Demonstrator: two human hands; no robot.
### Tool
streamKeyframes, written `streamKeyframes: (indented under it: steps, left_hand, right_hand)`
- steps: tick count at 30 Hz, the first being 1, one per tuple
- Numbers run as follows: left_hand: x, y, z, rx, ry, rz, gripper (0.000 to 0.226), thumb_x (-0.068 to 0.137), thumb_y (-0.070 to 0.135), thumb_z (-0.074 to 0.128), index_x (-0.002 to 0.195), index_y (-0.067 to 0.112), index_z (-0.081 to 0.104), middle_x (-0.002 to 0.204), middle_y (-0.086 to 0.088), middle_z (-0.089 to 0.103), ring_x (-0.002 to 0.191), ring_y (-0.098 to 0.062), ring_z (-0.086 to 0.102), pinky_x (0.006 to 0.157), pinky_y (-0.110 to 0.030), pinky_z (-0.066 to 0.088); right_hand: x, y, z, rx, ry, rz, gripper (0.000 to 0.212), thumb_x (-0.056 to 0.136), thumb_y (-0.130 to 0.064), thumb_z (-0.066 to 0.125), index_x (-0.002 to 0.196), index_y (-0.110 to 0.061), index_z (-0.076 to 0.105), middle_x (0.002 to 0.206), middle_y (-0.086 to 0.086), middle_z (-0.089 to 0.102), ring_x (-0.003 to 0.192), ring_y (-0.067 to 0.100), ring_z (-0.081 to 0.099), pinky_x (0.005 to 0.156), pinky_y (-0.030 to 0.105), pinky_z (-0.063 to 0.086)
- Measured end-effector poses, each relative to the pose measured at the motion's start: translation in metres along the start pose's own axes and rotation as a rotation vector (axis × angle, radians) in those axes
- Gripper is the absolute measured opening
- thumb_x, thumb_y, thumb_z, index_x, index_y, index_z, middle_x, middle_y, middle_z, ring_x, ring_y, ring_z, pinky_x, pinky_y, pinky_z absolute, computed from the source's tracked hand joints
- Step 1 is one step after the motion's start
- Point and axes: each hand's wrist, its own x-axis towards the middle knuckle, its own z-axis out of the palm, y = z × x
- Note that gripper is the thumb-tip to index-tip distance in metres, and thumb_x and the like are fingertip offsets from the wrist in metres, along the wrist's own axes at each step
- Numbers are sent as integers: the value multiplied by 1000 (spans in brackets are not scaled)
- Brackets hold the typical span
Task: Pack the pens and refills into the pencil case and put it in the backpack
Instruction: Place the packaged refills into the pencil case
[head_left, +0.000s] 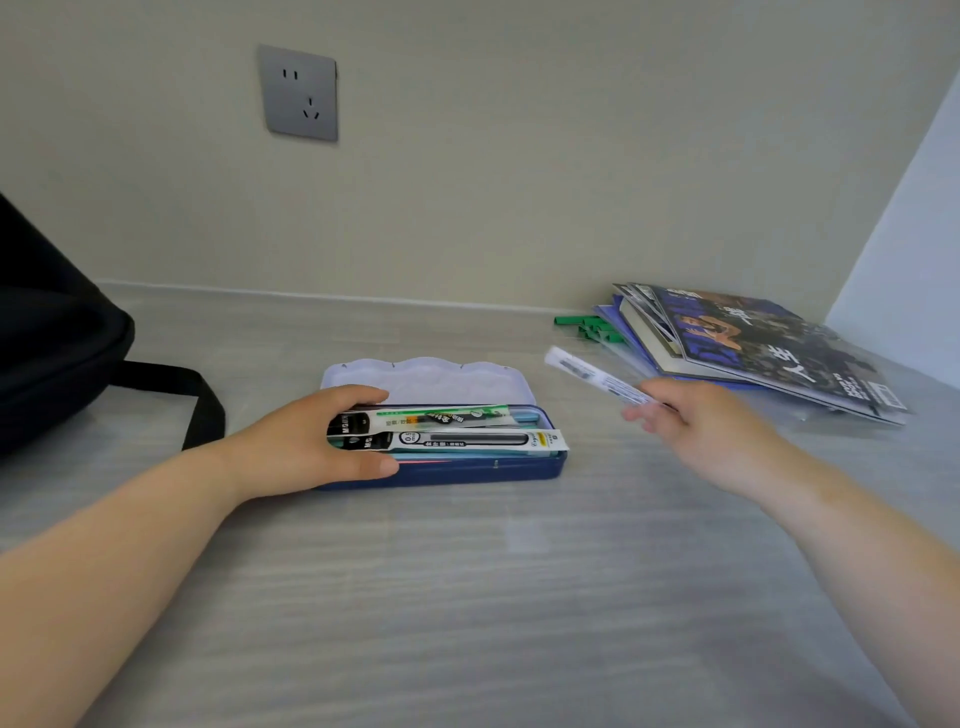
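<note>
Head view, refill pack (597, 375) in right fingers (644, 413)

left hand (311, 447) steadies open pencil case (467, 467) (refill packs inside); right hand (691, 421) holds white packet (592, 375) above table (467, 597).

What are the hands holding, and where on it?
The right hand pinches a white packet by its near end. The left hand grips the left end of the open pencil case, steadying it.
</note>
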Motion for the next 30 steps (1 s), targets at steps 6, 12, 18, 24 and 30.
streamKeyframes:
  steps: [6,12,18,24,30]
  left_hand:
    - [3,-1,-7,-211,177,-9,43,88,36,39,130,24,39,136,5,43,123,-9,37,101,-20,22]
    - [5,-4,-7,-118,257,62,38,89,30,42,126,20,45,137,1,43,114,-1,33,91,-8,20]
    - [6,-4,-1,66,143,131,42,84,26,55,125,20,46,139,5,42,125,-4,33,94,-1,17]
    - [5,2,1,30,117,126,31,86,16,52,116,15,56,118,13,50,108,1,40,72,16,18]
    - [5,1,1,20,134,80,29,87,14,50,115,15,57,115,15,48,109,0,41,74,16,19]
  right_hand:
    - [32,-71,53,-136,120,-301,35,86,3,40,115,-8,57,114,18,61,108,33,52,87,38,45]
    - [45,-105,94,-232,-41,-435,22,84,-5,43,98,-7,59,104,17,63,99,32,53,76,35,40]
    - [42,-68,65,93,-211,-375,42,82,-23,60,123,-16,51,132,0,52,125,15,41,98,14,25]
    - [29,-19,47,301,-221,-162,21,75,-16,68,81,-36,62,99,-11,64,105,12,54,94,23,37]
    - [33,-28,62,205,-79,-270,7,77,-10,64,78,-13,70,82,-9,61,93,15,53,81,22,37]
